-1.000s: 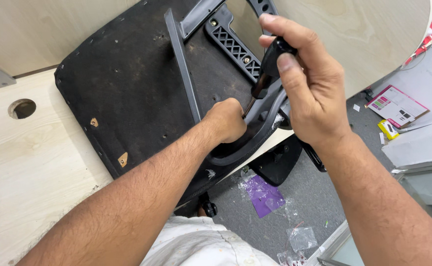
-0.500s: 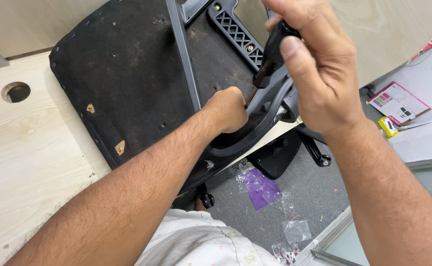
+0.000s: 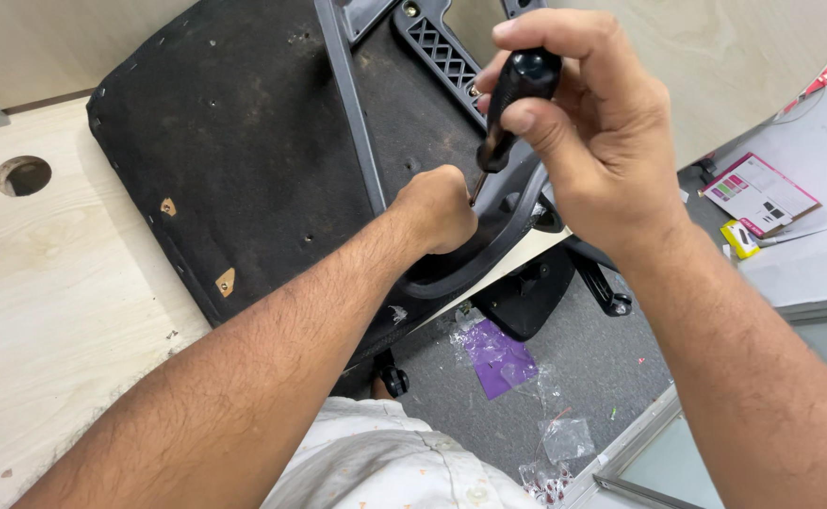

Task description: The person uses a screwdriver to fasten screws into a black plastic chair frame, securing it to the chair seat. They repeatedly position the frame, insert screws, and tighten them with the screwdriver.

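A black-handled screwdriver (image 3: 509, 108) stands nearly upright over the upturned underside of a chair seat (image 3: 244, 160), its thin shaft slanting down and to the left so the tip meets the seat close to the left hand's knuckles. The right hand (image 3: 592, 160) wraps the handle from above: the fingers curl over the rounded top and the thumb presses flat along the side, so the grip is closed firmly on the tool. The right wrist is bent, and the forearm runs down toward the lower right corner.

The left hand (image 3: 437, 209) is balled into a fist just beside the tip, resting on the seat where a curved black armrest bracket (image 3: 489, 250) sweeps round its edge. Whether those fingers pinch anything cannot be told, since they are tucked under. The left forearm stretches diagonally from the lower left.

The seat lies on a pale wooden desk (image 3: 46, 283) with a round cable hole (image 3: 23, 175). A grey metal bar (image 3: 352, 104) crosses the dark seat fabric. Below, on the grey floor, lie a purple plastic scrap (image 3: 498, 356), clear bags (image 3: 564, 438) and the black chair base (image 3: 536, 292).
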